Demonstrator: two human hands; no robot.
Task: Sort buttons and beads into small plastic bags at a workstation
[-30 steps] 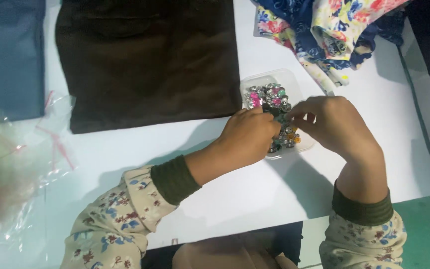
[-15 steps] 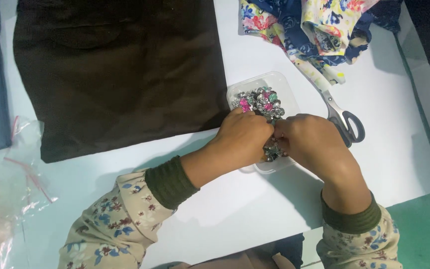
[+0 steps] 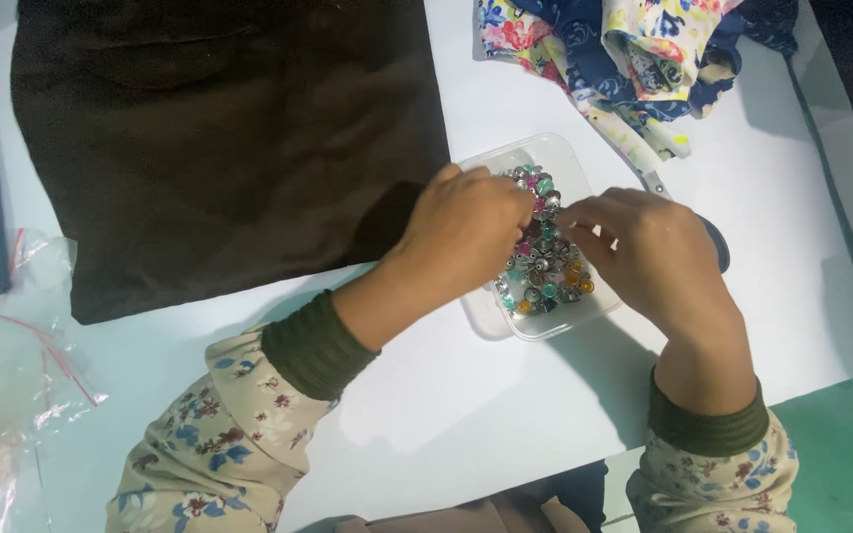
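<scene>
Head view shows both hands over the clear tray (image 3: 486,321) of coloured beads (image 3: 542,271), which stands on the white table (image 3: 466,415) just right of the dark cloth (image 3: 219,148). Compared with half a second ago, the hands have moved slightly apart, so more beads show between them. The left hand (image 3: 461,232) is curled with fingertips together at the beads; the right hand (image 3: 649,262) also pinches, but what it pinches I cannot tell. Scissors (image 3: 713,242) are now mostly hidden behind the right hand.
</scene>
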